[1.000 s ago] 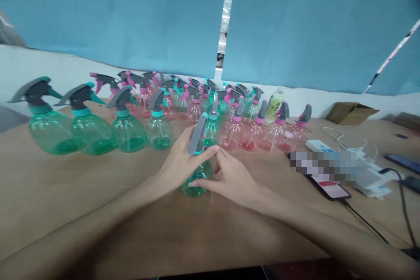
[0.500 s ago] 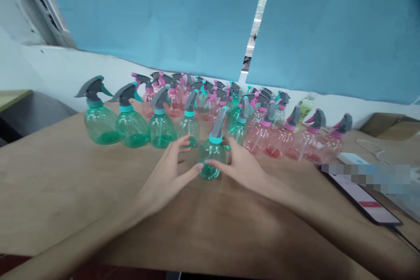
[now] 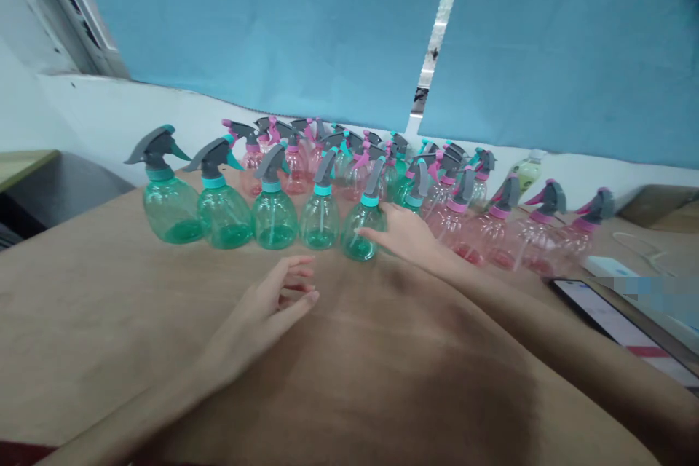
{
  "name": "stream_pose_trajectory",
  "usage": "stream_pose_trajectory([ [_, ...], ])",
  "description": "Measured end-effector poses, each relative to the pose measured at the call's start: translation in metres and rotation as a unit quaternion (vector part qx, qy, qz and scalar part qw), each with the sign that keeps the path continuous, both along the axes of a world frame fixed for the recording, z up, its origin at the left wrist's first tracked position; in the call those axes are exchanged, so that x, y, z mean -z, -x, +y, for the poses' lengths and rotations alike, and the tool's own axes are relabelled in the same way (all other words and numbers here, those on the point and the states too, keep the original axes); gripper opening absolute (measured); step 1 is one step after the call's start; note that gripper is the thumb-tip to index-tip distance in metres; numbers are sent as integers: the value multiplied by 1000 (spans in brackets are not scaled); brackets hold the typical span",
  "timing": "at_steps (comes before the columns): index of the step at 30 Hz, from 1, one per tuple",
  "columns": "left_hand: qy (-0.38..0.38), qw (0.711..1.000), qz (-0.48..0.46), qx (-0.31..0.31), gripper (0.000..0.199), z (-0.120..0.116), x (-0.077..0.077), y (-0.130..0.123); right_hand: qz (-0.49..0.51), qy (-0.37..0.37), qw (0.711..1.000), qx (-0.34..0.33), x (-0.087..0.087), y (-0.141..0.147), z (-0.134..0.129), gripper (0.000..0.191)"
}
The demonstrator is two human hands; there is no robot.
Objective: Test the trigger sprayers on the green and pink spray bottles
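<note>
A clear green spray bottle [image 3: 359, 233] with a grey trigger head and turquoise collar stands upright on the table. My right hand [image 3: 407, 234] is wrapped round its right side, thumb across the front; some fingers are hidden behind it. My left hand [image 3: 287, 298] hovers over the table below the row, fingers loosely curled and apart, with nothing in it. Just beyond it stands another green spray bottle [image 3: 320, 226], and several more green ones, such as the spray bottle [image 3: 274, 222], continue the row leftward.
Pink spray bottles [image 3: 491, 237] line the right side, with several mixed pink and green ones behind. A phone [image 3: 611, 320] lies at the right on the wooden table [image 3: 81, 306]. A labelled bottle [image 3: 528, 169] and a brown box [image 3: 660, 205] stand by the wall.
The green spray bottle has moved away from me into the front row, with my right hand still on it. My left hand has drawn back from beside it.
</note>
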State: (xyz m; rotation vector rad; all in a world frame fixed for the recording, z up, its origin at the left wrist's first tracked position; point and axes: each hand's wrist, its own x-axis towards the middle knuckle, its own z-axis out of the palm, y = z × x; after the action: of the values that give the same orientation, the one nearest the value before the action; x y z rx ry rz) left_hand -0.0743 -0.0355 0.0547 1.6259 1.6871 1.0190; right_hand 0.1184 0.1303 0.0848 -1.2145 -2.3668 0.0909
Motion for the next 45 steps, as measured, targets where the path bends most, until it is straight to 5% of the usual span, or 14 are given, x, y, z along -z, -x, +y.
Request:
stream_pose_trajectory([
  [10,-2,999,35,31,37,13,6,-5,3,-1,1000,25,-3,6,6,61],
  [13,-7,999,34,35,36,19,7,-8,60,-19,998,-2,-6,-11,-1,59],
  [17,2,998,43,44,35,29,4,-18,142,-31,989,-22,-9,-50,-10,30],
  [22,22,997,43,67,35,41,-4,-39,177,-62,982,32,2,-79,-7,37],
  [28,24,994,39,95,33,45,-10,-61,153,11,985,74,12,-58,11,82],
  [35,33,994,34,103,32,40,-13,-78,118,30,986,115,16,-41,20,66],
  [40,-19,997,42,60,31,52,-21,-89,91,24,991,94,18,-57,-4,65],
  [45,-87,994,47,37,65,76,-38,-107,50,1,997,65,18,-83,-46,59],
])
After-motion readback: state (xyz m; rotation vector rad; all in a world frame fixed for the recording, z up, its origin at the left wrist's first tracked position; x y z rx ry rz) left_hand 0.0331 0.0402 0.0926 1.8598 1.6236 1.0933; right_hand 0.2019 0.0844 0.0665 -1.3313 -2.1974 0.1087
